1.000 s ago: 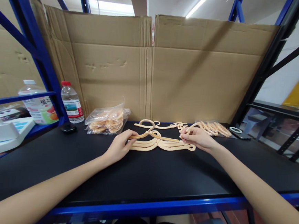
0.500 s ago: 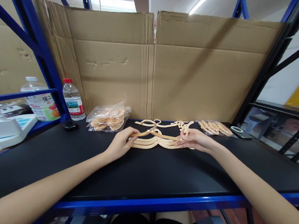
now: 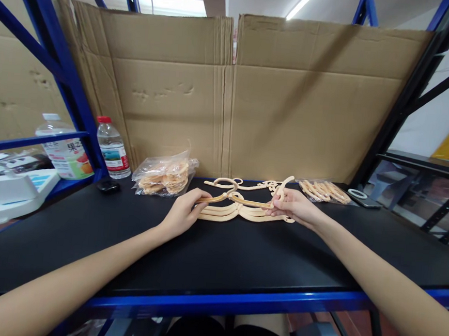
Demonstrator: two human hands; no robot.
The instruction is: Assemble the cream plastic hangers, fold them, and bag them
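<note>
A cream-coloured clothes hanger (image 3: 255, 204) is raised just above the tabletop between my two hands, its hook pointing away from me. My left hand (image 3: 185, 210) pinches the end of its left arm. With closed fingers, my right hand (image 3: 293, 208) grips its right end, where a curved cream piece (image 3: 286, 184) sticks up; whether that piece belongs to the hanger I cannot tell. Beneath and partly hidden by the held one, a group of similar hangers (image 3: 221, 215) lies on the black table. Behind it are another hanger (image 3: 246, 187) and small cream parts (image 3: 269, 185).
Clear bags of cream pieces stand at the left (image 3: 165, 176) and lie at the right (image 3: 326, 191). Farther left are a red-capped bottle (image 3: 112, 149), a black object (image 3: 108, 185) and a white power strip (image 3: 16, 195). Cardboard (image 3: 175, 97) walls the back; a phone (image 3: 365, 200) lies far right.
My right hand has shifted slightly upward, and the curved piece at its fingers stands a little higher. The left hand keeps its hold; the whole view has moved slightly.
</note>
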